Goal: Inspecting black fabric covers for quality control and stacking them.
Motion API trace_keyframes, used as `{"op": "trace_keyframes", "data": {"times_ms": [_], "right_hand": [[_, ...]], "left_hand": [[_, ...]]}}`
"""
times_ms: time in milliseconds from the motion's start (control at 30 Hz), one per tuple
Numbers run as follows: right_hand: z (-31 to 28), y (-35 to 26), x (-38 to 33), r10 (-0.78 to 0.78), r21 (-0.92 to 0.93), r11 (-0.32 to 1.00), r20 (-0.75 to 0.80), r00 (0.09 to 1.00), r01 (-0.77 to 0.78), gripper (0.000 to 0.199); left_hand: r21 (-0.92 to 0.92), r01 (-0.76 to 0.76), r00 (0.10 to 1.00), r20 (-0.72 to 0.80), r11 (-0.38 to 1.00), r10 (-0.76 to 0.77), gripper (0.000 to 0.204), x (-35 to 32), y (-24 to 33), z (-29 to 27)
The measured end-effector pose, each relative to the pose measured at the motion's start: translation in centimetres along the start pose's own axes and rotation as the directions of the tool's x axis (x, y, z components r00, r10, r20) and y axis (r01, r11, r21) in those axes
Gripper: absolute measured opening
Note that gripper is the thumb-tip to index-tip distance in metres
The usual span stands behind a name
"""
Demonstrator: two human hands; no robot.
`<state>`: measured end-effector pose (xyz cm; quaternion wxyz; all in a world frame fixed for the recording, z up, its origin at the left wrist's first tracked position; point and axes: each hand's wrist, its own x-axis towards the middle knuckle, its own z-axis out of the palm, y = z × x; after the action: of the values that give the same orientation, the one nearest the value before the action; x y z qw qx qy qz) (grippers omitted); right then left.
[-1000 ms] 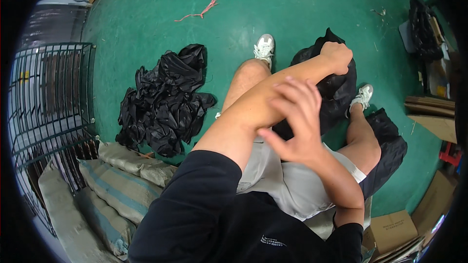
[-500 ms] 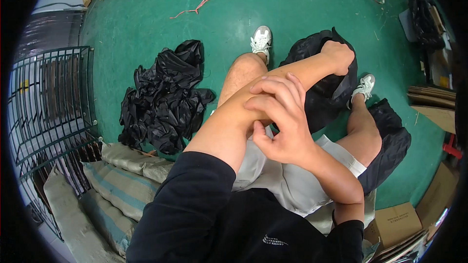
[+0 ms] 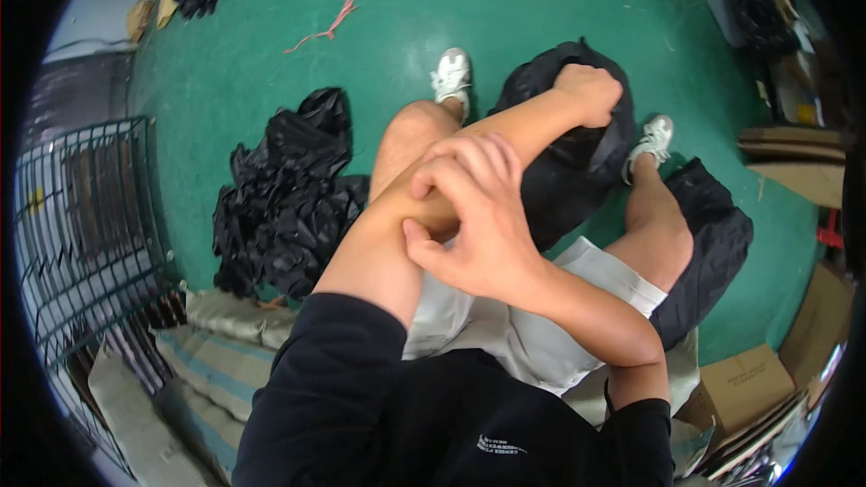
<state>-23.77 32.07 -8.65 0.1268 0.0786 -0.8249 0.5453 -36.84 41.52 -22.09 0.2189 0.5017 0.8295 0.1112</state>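
My left arm stretches across my lap toward the right, and my left hand [image 3: 590,96] is closed in a fist above a black plastic bag [image 3: 564,182]. Nothing sticks out of the fist; its palm side is hidden. My right hand [image 3: 476,209] lies over the left forearm [image 3: 505,137] near the elbow. Its fingers are bent and apart, with fingertips and thumb touching the skin and no object in them. The dark bag stands on the floor between my legs, partly covered by the forearm.
A heap of crumpled black plastic [image 3: 293,189] lies on the green floor at left. Woven sacks [image 3: 212,361] and a metal grating [image 3: 86,234] are beyond it. Another black bag [image 3: 708,248], a cardboard box [image 3: 744,383] and pink string [image 3: 332,25] also lie about.
My right hand has slid a little along the left forearm toward the elbow. My left fist stays over the bag. The whole view has shifted slightly.
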Motion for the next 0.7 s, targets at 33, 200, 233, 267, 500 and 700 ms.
{"op": "trace_keyframes", "data": {"times_ms": [33,200,233,267,500,700], "right_hand": [[0.0,0.9,-0.2,0.010,-0.032,0.999,-0.016,1.000,-0.010,0.026],[-5.0,8.1,0.8,-0.225,-0.237,0.962,-0.400,0.888,0.137,0.023],[-6.8,9.8,0.8,-0.163,-0.216,0.975,-0.512,0.843,0.057,0.025],[-8.8,11.0,1.0,0.002,-0.113,0.989,-0.613,0.790,-0.090,0.029],[-15.2,16.0,-1.3,0.552,0.205,0.830,-0.443,0.707,-0.519,0.066],[-15.2,16.0,-0.8,0.629,0.498,0.709,-0.126,0.767,-0.499,0.059]], "left_hand": [[0.008,-0.014,1.000,-0.008,1.000,0.014,0.025,0.2,-0.1,0.1],[-0.087,-0.011,0.998,-0.065,0.996,0.006,0.023,-0.8,-2.7,-2.2],[-0.225,-0.007,0.993,-0.113,0.974,-0.019,0.020,-0.8,-2.8,-2.6],[-0.360,-0.008,0.987,-0.151,0.933,-0.050,0.019,-0.7,-2.7,-3.2],[-0.960,-0.181,0.978,-0.199,0.214,-0.065,0.021,-1.3,-2.5,-6.1],[-0.976,-0.215,0.974,-0.216,-0.022,0.070,0.020,-2.9,-3.7,-8.0]]}}
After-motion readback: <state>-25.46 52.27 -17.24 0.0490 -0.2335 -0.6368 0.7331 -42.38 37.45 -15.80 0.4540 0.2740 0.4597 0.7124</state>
